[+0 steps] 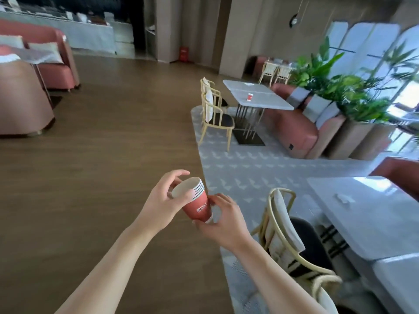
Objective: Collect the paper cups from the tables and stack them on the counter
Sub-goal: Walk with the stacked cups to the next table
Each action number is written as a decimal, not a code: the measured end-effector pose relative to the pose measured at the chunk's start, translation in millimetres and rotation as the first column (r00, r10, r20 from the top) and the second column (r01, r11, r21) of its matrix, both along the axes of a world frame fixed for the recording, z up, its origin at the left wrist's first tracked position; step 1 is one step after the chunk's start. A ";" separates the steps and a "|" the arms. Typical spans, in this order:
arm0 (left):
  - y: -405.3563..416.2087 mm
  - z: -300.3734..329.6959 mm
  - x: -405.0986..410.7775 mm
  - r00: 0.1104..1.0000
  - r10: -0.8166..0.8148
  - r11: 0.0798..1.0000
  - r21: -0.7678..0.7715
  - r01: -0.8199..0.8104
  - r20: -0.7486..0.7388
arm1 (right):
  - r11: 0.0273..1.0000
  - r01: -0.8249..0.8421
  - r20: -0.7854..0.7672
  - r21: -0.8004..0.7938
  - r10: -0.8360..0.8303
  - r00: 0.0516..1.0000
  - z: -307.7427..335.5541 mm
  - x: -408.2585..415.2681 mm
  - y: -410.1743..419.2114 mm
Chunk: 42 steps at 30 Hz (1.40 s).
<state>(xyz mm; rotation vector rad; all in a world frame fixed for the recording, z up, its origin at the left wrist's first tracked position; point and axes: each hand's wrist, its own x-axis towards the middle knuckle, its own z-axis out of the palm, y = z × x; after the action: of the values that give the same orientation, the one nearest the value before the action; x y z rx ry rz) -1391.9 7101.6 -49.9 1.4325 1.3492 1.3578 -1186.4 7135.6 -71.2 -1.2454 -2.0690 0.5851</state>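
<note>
1. Head view: the left hand [166, 198] grips the rim end of a tilted stack of red cups [195, 203]; the right hand [223, 219] cups its base.
2. One more cup [250, 97] stands on the far table [272, 99].
3. Better to keep the stack snug while walking over.
4. The counter [90, 30] is blurred, probably at the far left.

Cafe or restaurant lounge: marble-top table [260, 96] at 1 o'clock with wooden chairs [215, 116], pink booth sofas [294, 130], potted plants [335, 87] at 2 o'clock, service counter [74, 32] at 11 o'clock, wood floor [102, 155].
</note>
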 end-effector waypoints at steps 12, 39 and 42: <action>50.8 -10.1 -11.8 0.998 -0.032 0.999 0.023 0.031 0.054 | 0.999 0.030 0.001 -0.032 -0.030 1.000 -7.9 -15.4 48.5; 403.1 8.1 94.9 0.867 0.046 0.999 0.022 -0.041 -0.496 | 0.998 -0.046 -0.224 -0.031 0.038 0.974 -40.3 93.1 409.7; 452.8 -1.0 117.2 0.845 -0.039 0.999 0.000 0.045 -0.534 | 0.997 0.034 -0.216 -0.068 -0.048 0.975 -48.9 120.1 438.7</action>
<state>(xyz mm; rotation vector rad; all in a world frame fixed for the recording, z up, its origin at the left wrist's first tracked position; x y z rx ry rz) -1274.6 7554.3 -50.8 1.9304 1.6387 0.9645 -1066.4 7574.3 -120.1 -1.2002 -1.8523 0.7400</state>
